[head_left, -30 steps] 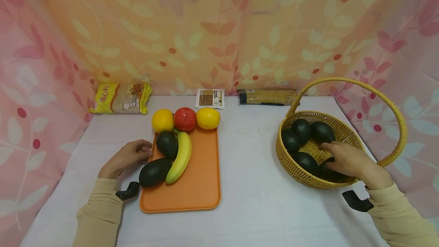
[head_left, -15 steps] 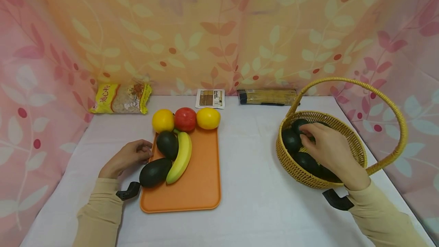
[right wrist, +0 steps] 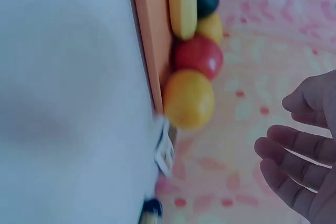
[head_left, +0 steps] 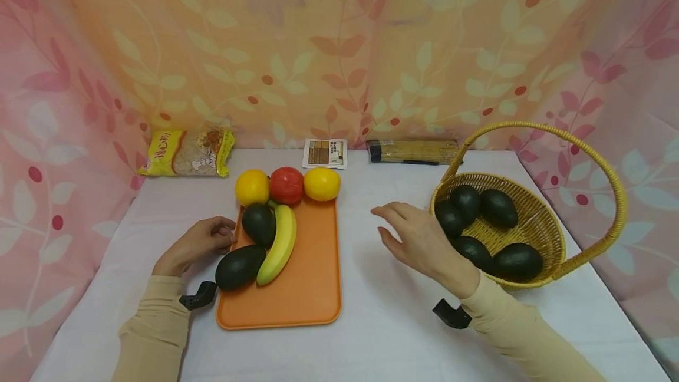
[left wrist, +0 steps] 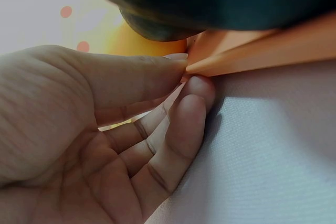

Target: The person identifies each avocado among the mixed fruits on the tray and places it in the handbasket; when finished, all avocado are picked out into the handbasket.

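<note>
My left hand pinches the left rim of the orange tray; in the left wrist view the thumb lies over the edge and the curled fingers are beneath it. Along the tray's left side are two dark avocados and a banana. At its far end sit a yellow-orange round fruit, a red fruit and a yellow fruit. My right hand, empty with fingers spread, is over the cloth between tray and basket. Several dark avocados lie in the wicker basket.
The basket's tall handle arches up and leans right. Along the back of the white-clothed table lie a yellow food bag, a small white packet and a pack of thin sticks. Patterned curtains surround three sides.
My right hand has left the basket, empty, and moved left toward the tray. The avocados it covered now show. My left hand stays at the tray's rim.
</note>
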Demonstrator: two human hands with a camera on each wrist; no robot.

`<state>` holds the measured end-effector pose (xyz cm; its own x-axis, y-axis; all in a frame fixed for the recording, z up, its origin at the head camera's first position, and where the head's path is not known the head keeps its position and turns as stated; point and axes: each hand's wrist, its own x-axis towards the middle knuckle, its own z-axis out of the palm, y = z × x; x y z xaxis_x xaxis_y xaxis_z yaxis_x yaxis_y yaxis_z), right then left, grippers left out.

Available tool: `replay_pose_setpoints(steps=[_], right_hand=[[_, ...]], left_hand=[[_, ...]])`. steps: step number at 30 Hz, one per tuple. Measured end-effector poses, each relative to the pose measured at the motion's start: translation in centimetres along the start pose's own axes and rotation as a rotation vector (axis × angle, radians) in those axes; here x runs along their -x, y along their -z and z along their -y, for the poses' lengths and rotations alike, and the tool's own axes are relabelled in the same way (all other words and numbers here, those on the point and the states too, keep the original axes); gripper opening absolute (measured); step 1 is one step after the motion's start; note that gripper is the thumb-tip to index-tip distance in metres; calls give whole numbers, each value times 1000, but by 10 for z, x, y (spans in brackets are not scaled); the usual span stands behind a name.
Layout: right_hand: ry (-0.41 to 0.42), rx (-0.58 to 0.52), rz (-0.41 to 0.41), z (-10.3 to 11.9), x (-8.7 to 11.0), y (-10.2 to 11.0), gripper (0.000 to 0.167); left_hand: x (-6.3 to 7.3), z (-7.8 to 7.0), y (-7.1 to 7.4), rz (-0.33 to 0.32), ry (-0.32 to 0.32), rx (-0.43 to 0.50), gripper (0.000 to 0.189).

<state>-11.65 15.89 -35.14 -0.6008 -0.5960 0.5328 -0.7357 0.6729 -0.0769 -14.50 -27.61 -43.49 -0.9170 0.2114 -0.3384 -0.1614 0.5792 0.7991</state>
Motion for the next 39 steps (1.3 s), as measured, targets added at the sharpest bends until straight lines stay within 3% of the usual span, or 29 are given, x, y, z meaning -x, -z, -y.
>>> replay_pose_setpoints(steps=[6, 14, 23, 33, 39], right_hand=[[99, 8, 71, 32, -18, -33, 36], [200, 3, 148, 65, -39, -61, 43], [245, 62, 335, 104, -62, -85, 50], [318, 68, 398, 139, -76, -111, 61], [326, 84, 424, 149, -77, -124, 62]], left_hand=[[0, 2, 1, -6, -18, -10, 42], [-1, 0, 0, -2, -11, -10, 45], [-2, 2, -1, -4, -14, -19, 44], [1, 2, 2, -4, -11, -37, 45], [0, 3, 1, 4, -36, -2, 44]])
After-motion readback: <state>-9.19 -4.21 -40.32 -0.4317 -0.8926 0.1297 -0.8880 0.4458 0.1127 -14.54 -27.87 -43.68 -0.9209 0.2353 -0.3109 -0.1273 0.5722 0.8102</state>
